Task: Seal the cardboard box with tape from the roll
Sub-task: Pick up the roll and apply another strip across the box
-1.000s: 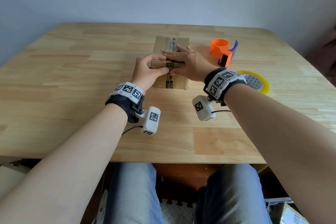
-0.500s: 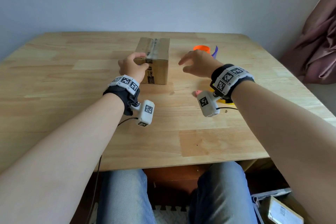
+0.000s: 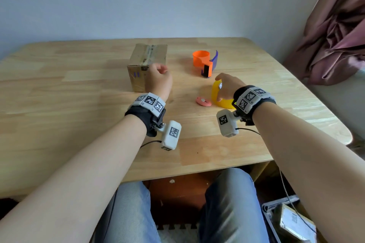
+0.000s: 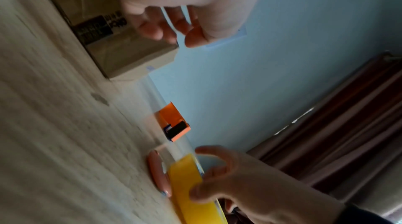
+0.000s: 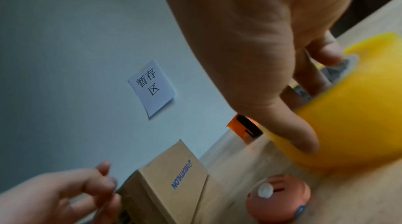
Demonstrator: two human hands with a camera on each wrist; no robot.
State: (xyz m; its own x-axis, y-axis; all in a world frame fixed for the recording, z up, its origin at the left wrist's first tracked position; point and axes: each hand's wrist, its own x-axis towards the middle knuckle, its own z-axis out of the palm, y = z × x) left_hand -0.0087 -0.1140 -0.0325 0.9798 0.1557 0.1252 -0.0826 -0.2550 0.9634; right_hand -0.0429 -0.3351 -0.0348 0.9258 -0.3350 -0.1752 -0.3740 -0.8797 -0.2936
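The brown cardboard box (image 3: 147,65) stands at the back middle of the table, with a strip of tape along its top seam. My left hand (image 3: 162,71) hovers at the box's front right corner, fingers loosely curled and holding nothing; the left wrist view shows its fingers (image 4: 152,30) apart from the box (image 4: 121,55). To the right, my right hand (image 3: 221,87) grips the yellow tape roll (image 3: 216,94), which is tipped up on its edge. In the right wrist view the thumb lies on the outside of the roll (image 5: 352,124) and the fingers (image 5: 326,55) reach into its core.
An orange tape dispenser (image 3: 205,61) with a blue guard sits behind the roll. A small pink oval object (image 3: 203,101) lies just left of the roll. The wooden table (image 3: 79,114) ends near my lap; a pink curtain (image 3: 335,35) hangs on the right.
Both hands have left the box's front edge. My right hand moved right and took hold of the yellow roll, tipping it up. My left hand let go and drifted to the box's right corner.
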